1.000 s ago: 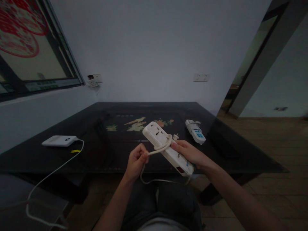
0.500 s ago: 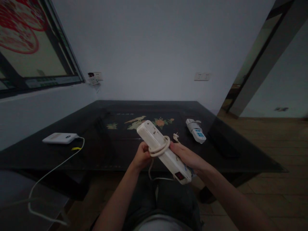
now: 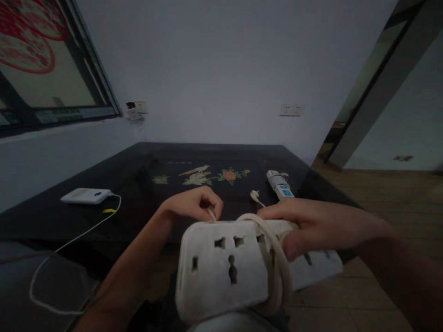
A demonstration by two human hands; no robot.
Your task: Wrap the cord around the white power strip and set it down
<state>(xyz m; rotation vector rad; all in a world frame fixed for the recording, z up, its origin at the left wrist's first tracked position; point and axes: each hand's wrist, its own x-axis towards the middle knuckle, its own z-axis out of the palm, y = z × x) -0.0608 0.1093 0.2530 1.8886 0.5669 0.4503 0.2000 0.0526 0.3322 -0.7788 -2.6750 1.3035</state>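
Close to the camera, a white power strip (image 3: 221, 272) lies across the view, its sockets facing me and a few turns of its cord (image 3: 277, 258) wound round the middle. My right hand (image 3: 318, 226) grips its right half, thumb on the socket face. Behind the strip's top edge, my left hand (image 3: 197, 204) pinches a stretch of the cord. The cord's plug (image 3: 256, 196) shows above the table, just beyond my right hand.
A dark table (image 3: 138, 166) with a bird-and-flower inlay stands against the wall. On it are a second power strip (image 3: 280, 184) with wound cord at right, and a white power bank (image 3: 86, 196) with a cable at left. Wall sockets (image 3: 290, 109) sit behind.
The power strip has come nearer to the camera and turned from slanted to nearly level. My left hand has moved from beside the strip to behind its top edge, holding cord.
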